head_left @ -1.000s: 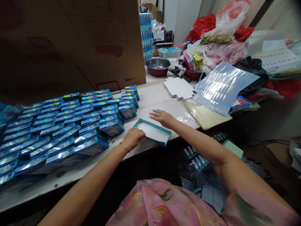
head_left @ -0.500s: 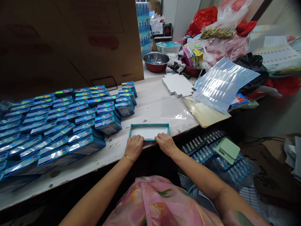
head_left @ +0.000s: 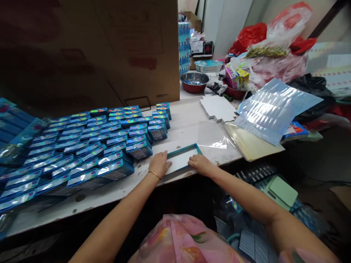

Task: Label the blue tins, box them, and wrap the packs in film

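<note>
A shallow tray with blue edges and a white inside (head_left: 179,159) lies at the table's front edge, slanted up toward the right. My left hand (head_left: 159,164) grips its left end, thumb along the inside and fingers over the far corner. On its right part, my right hand (head_left: 199,163) has curled fingers over the near wall. Left of the tray stand several rows of blue boxes (head_left: 113,168) with shiny tops.
A large cardboard box (head_left: 109,51) stands behind the rows. White stacked card pieces (head_left: 218,107), a silvery sheet (head_left: 271,109) and yellowish sheets (head_left: 253,142) lie right. Farther back is a steel bowl (head_left: 194,82). A green scale (head_left: 282,191) sits below the table.
The tray has turned from straight to slanted, its left end now nearer me. My left hand has shifted from its near wall to its left end. The camera view has shifted left.
</note>
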Tool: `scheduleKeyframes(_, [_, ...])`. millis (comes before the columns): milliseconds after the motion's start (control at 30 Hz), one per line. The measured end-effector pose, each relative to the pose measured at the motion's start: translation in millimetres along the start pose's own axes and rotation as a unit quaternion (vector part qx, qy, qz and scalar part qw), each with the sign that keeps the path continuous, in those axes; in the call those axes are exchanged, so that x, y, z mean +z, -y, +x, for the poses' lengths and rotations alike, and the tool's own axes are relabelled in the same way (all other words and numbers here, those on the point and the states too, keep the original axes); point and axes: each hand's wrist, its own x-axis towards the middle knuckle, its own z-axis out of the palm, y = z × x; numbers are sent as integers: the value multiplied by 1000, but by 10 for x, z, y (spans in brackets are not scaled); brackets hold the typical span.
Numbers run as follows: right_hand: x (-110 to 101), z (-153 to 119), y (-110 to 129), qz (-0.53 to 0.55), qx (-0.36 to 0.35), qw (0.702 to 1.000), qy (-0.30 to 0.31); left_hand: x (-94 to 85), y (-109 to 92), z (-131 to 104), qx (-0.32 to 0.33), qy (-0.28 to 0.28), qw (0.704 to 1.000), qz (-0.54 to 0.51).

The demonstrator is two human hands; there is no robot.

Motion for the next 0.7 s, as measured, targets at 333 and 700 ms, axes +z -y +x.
scheduleKeyframes(333, [-352,960,-510,346,105,893,-268,-15,216,65,-43,2,996,-79])
scheduleKeyframes(700, [-695,2543,-528,123,125,980,-95,-268,585,619,-115,-180,871,-443])
